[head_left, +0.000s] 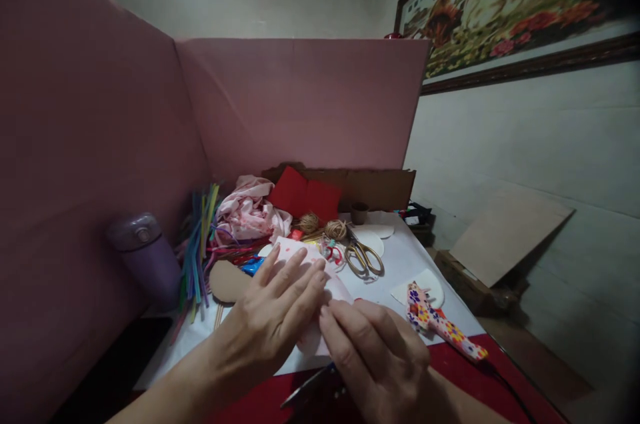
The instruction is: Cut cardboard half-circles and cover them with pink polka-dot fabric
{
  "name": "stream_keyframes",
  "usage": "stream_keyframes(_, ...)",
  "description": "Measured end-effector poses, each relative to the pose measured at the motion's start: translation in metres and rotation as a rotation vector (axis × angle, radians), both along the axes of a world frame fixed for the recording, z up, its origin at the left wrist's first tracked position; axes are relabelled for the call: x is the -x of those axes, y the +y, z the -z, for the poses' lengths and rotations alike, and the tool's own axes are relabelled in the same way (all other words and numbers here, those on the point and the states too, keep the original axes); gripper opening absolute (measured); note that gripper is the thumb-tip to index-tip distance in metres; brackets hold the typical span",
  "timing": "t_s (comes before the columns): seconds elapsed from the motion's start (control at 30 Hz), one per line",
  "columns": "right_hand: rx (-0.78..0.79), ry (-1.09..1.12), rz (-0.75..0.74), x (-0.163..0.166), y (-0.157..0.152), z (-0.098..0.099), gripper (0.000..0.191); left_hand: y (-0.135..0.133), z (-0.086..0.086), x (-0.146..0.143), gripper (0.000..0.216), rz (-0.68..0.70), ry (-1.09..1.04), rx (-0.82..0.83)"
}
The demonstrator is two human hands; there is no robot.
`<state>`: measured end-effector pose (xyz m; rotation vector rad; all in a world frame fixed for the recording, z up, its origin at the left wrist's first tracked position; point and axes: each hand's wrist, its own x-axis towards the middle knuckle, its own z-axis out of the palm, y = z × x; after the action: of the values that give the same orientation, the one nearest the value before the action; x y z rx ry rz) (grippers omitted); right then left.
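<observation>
At a Table (400, 256), a Pink Sheet (339, 287) Is Being Handled

The sheet is lying centrally, under the left hand (283, 304), which is spreading open and flat. The right hand (377, 347) is curling at its near part; whether it is gripping, I cannot tell. A card piece (227, 282) is lying nearby, apparently already cut; the sheet seems unfinished.

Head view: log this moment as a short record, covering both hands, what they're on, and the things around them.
left hand: fingers spread over the pale red-dotted sheet
right hand: fingers bunched by the sheet; grip hidden
beyond the hands: gold-handled scissors, twine ball, red card
left side: purple bottle, colored pipe cleaners, brown cardboard piece
right side: flower-patterned glue gun
</observation>
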<state>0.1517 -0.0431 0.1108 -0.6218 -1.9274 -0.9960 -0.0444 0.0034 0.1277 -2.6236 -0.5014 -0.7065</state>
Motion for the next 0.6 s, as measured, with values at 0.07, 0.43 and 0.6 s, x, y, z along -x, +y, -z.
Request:
stream_keyframes(0.07,0.017,0.023,-0.052,-0.007,0.005,-0.001,0.026,-0.003,-0.005,0.004,0.061,-0.010,-0.019,0.122)
stream_keyframes(0.43,0.547,0.438,-0.665,-0.027,0.019,-0.023,0.015,0.015,-0.079,0.037,0.043,0.502,-0.569,1.093)
stream_keyframes(0.6,0.954,0.917,-0.726,-0.010,0.023,-0.024,0.011,-0.011,-0.069,-0.022,0.062,0.382,-0.728,1.386)
